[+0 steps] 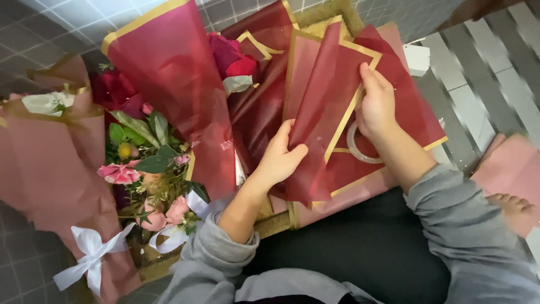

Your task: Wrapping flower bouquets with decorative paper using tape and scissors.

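**That thin wrap could crease or slip on you**

Head cam, the only view: your left hand [279,159] is pinching the lower edge of a dark red wrapping sheet [318,107] with a gold border, thumb on top and fingers curled behind it. Your right hand [376,102] is closed on the same sheet's upper right edge, thumb on the front. So the sheet hangs between your two hands, folded over, above more red sheets [410,107] lying flat.

What I'd watch: the sheet looks thin and stiff, so squeezing hard at the fold would probably leave a crease that shows. A clear tape roll [360,147] sits just under your right wrist; drag the sheet down and it may snag or stick. The finished bouquet [163,112] lies close on your left, so a wide swing of the left elbow could knock the blooms.

Surface and room: you're working low, over a gold-rimmed tray or board [275,222] on a grey tiled floor [34,34]. A pink-wrapped bouquet [50,163] with a white ribbon lies far left, and a striped grey-and-white mat [484,73] on the right.
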